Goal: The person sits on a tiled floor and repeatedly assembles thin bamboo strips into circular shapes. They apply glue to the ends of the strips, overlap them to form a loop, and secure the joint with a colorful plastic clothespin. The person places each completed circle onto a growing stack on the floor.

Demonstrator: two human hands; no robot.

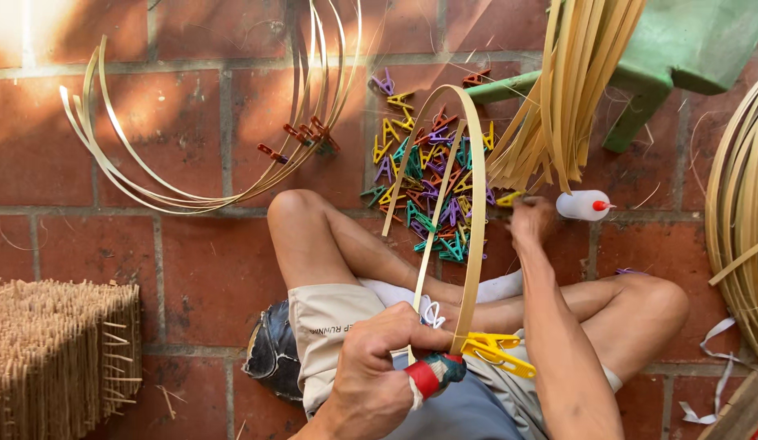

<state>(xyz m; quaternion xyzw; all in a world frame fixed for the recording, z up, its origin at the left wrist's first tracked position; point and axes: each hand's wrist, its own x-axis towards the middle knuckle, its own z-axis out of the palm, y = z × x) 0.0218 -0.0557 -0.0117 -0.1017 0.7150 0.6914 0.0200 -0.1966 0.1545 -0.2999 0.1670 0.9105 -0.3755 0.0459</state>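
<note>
Partly hidden: left hand tight around bamboo hoop, right hand grip unclear, among clips

- Hands: two; left hand low centre, right hand right of centre.
- Bent bamboo loop: one, mid-frame.
- Yellow clips on that loop: two, lower centre.
- Pile of coloured clips: one heap, upper centre; too many to count.
- White glue bottle with red tip: one.
- Green stool: one, upper right.
- Bundle of hanging strips: one; strips uncountable.
- Clipped hoop bundle: one, upper left.
- Block of sticks: one, lower left.
</note>
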